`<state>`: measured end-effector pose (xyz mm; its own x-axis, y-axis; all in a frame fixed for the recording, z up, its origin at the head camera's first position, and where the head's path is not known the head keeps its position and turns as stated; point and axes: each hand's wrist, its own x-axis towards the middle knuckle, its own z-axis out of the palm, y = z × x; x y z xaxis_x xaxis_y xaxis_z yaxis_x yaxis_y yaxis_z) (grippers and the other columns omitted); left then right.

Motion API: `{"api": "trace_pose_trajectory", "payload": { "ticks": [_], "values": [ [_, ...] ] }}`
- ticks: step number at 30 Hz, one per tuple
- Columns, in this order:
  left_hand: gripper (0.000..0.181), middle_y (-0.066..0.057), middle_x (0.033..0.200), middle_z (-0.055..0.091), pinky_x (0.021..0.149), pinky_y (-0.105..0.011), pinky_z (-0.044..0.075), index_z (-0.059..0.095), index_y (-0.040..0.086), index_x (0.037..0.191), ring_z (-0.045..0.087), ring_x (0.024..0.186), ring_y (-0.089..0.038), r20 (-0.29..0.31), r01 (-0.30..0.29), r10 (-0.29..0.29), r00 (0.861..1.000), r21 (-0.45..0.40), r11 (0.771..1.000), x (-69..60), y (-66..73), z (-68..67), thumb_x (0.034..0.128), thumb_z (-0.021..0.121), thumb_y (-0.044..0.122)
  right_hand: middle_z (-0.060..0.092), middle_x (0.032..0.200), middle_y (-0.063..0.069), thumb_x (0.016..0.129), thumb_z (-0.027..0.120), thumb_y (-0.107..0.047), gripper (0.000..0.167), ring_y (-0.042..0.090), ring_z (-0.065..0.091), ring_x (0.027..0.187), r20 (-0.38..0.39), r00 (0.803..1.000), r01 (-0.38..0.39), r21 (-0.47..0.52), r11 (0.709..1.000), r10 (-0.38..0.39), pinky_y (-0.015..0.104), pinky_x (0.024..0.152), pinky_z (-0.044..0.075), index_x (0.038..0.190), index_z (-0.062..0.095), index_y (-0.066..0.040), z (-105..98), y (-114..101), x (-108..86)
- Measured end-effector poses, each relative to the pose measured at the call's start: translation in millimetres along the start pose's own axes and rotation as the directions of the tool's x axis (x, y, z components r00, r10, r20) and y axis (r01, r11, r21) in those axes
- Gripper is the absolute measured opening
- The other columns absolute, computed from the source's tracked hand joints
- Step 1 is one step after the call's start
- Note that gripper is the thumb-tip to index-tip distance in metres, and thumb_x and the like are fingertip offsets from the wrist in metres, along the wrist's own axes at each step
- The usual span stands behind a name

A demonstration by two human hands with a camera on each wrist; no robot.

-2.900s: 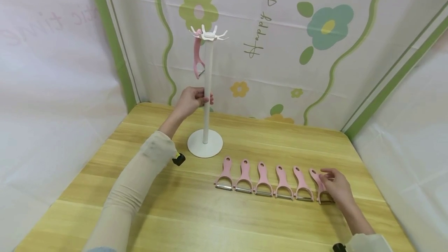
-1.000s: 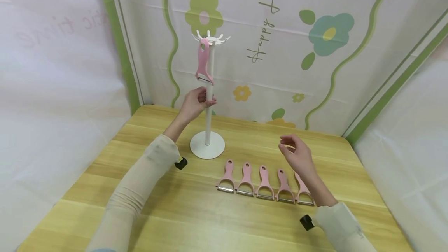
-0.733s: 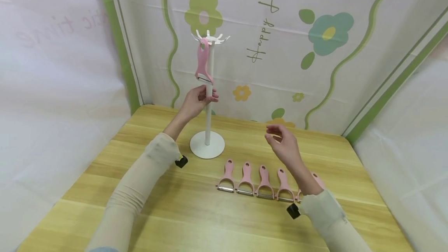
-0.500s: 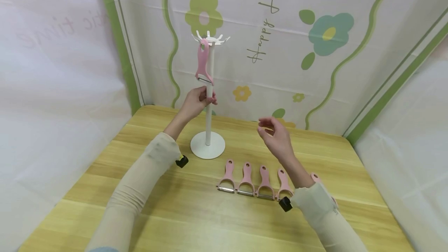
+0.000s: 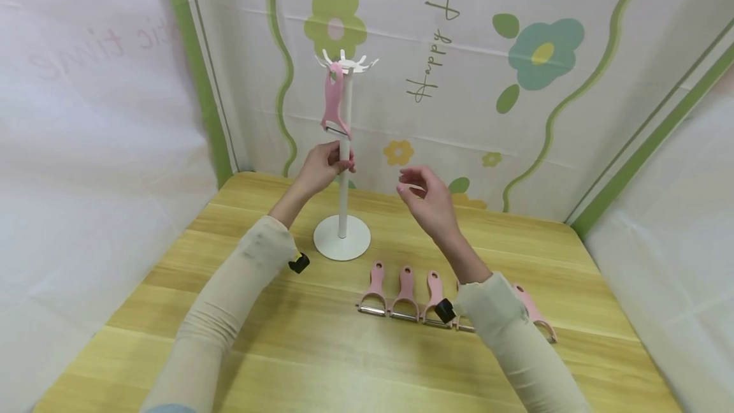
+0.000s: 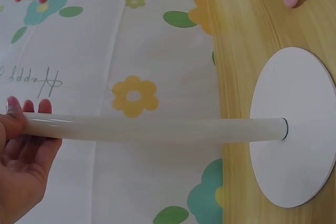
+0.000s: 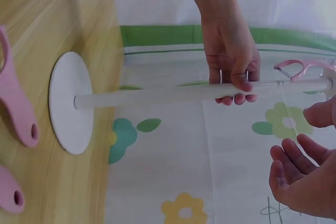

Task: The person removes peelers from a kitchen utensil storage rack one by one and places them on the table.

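Note:
My left hand (image 5: 322,167) grips the pole of a white utensil stand (image 5: 343,202), thumb and fingers around it below the hooks. From one hook hangs a pink Y-shaped peeler (image 5: 333,101), its blade end down beside the pole. To the right of the pole my right hand (image 5: 430,199) is raised in the air, fingers loosely bent and apart from the thumb, with nothing between them in the right wrist view. A row of several pink peelers (image 5: 406,282) lies on the table in front of the stand; my right forearm hides part of the row.
The stand's round white base (image 5: 329,241) rests on the wooden table (image 5: 321,349). Behind it hangs a white cloth (image 5: 395,11) printed with flowers, and similar cloth walls flank both sides. A black wrist camera (image 5: 445,311) on my right cuff shows above the peelers.
My right hand has left the rightmost peeler and moved left and up toward the stand, carrying nothing. The hooks have turned, so the hanging peeler now faces front. My left hand stays on the pole.

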<state>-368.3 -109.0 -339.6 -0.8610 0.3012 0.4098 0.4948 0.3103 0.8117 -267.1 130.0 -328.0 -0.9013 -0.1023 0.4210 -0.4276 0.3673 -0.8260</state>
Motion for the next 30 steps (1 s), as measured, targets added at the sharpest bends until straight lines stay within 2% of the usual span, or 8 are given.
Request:
{"api": "trace_pose_trajectory", "payload": {
  "ticks": [15,22,30],
  "values": [
    [0.011,-0.023,0.097,0.071,0.089,-0.04,0.057,0.062,-0.004,0.103,0.07,0.099,-0.039,0.027,0.025,-0.025,0.999,0.004,1.0,1.1,1.8,-2.5,0.096,0.064,0.004,0.066,0.121,0.012,0.096,0.065,-0.011,0.031,0.022,0.063,0.118,-0.009,0.999,0.048,0.054,0.997,-0.047,0.036,0.104,0.051,0.126,0.06,-0.005,23.6,-34.0,33.9],
    [0.012,-0.021,0.096,0.072,0.085,-0.031,0.057,0.063,-0.005,0.103,0.071,0.097,-0.037,0.031,0.021,-0.021,0.999,0.009,1.0,1.1,1.4,-2.9,0.0964,0.063,0.006,0.065,0.126,0.012,0.097,0.065,-0.013,0.033,0.02,0.063,0.12,0.0,0.997,0.072,0.073,0.995,-0.072,0.036,0.106,0.05,0.129,0.059,-0.006,34.0,-50.7,51.4],
    [0.012,-0.023,0.094,0.072,0.082,-0.029,0.056,0.063,-0.006,0.102,0.07,0.097,-0.04,0.034,0.001,-0.001,0.999,-0.005,1.0,2.0,-1.1,-3.9,0.0964,0.063,0.004,0.066,0.127,0.012,0.096,0.067,-0.015,0.036,0.019,0.063,0.119,0.002,0.995,0.099,0.091,0.991,-0.099,0.032,0.105,0.051,0.129,0.059,-0.005,47.0,-65.9,66.1]
  ]
}}
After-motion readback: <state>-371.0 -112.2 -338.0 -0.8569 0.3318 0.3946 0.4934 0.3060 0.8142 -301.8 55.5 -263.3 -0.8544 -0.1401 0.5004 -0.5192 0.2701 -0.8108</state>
